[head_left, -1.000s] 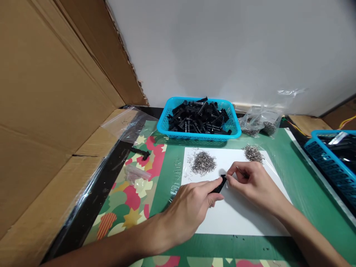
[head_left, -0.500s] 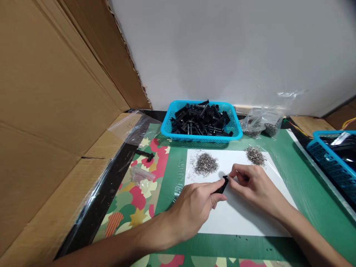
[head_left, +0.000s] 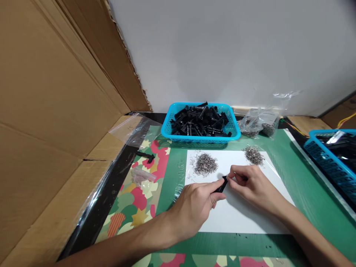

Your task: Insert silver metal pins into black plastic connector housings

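My left hand (head_left: pixel 198 204) grips a small black plastic part (head_left: pixel 221 185) between thumb and fingers, above the white sheet (head_left: pixel 239 218). Close against the part's upper right end is my right hand (head_left: pixel 247 183), its thumb and fingertips pinched together. Whatever sits in that pinch is too small to make out. Beyond my hands, a pile of tiny metal pieces (head_left: pixel 205 164) lies on the sheet's left side, and a second metal pile (head_left: pixel 253 155) lies at its far right edge.
A blue basket (head_left: pixel 200 139) full of black parts stands at the back. Clear bags (head_left: pixel 251 124) of metal pieces are beside it. Another blue basket (head_left: pixel 330 163) is at right. A black part (head_left: pixel 146 155) and small plastic bag (head_left: pixel 143 175) lie left; cardboard (head_left: pixel 55 111) walls that side.
The view has shifted slightly. My right hand's fingertips are a little closer to the black part; my left hand keeps its hold.
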`<act>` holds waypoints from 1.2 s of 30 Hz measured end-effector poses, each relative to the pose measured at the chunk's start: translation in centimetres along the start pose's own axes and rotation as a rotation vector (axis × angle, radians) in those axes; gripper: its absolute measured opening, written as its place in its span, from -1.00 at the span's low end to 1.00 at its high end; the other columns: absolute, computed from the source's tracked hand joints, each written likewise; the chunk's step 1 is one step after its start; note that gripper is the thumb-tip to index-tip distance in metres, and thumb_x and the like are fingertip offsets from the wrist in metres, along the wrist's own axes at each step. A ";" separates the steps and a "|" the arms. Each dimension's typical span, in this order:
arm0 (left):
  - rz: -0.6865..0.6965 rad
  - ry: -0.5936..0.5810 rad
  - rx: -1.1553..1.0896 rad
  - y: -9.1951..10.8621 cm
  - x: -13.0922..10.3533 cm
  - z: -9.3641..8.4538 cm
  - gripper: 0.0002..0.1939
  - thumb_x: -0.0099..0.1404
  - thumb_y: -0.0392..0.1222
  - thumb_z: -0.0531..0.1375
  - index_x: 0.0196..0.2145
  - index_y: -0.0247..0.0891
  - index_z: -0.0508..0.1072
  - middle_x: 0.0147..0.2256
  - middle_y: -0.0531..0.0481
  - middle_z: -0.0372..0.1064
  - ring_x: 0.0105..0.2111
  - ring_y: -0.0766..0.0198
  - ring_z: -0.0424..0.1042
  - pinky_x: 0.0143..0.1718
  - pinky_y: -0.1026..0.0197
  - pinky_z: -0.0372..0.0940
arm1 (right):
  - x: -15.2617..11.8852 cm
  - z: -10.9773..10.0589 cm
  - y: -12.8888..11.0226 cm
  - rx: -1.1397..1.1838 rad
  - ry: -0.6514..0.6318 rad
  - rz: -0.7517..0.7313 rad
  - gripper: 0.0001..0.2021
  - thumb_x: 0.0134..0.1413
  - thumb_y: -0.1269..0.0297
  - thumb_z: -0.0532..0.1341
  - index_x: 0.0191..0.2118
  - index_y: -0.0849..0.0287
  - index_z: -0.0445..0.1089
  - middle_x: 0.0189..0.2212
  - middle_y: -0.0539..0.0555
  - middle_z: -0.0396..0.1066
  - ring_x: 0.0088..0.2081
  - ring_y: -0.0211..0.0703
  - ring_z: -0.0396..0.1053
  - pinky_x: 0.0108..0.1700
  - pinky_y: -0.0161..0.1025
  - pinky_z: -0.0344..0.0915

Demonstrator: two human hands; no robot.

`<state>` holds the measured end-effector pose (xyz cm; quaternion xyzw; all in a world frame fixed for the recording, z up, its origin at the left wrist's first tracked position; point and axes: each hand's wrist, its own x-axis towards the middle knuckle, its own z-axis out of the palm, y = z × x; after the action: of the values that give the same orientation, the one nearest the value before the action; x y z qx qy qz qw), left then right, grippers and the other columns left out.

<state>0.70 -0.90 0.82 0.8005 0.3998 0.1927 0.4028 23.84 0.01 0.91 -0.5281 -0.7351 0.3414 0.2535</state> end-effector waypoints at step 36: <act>0.243 0.001 0.155 -1.7 0.2 1.1 -0.60 0.55 -0.25 0.25 0.29 -0.25 0.42 -0.28 0.01 0.64 -0.35 0.13 0.60 -0.39 0.17 0.31 | 0.8 1.7 0.5 0.172 0.494 0.075 -0.23 0.51 -0.16 0.05 -0.73 0.14 0.35 -0.79 -0.01 0.24 -0.71 -0.32 0.18 -0.57 -0.28 0.07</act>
<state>0.68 -0.72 -1.18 0.8716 0.3137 0.2091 0.3134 22.64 0.45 -0.59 -0.5987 -0.5993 0.2724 0.4563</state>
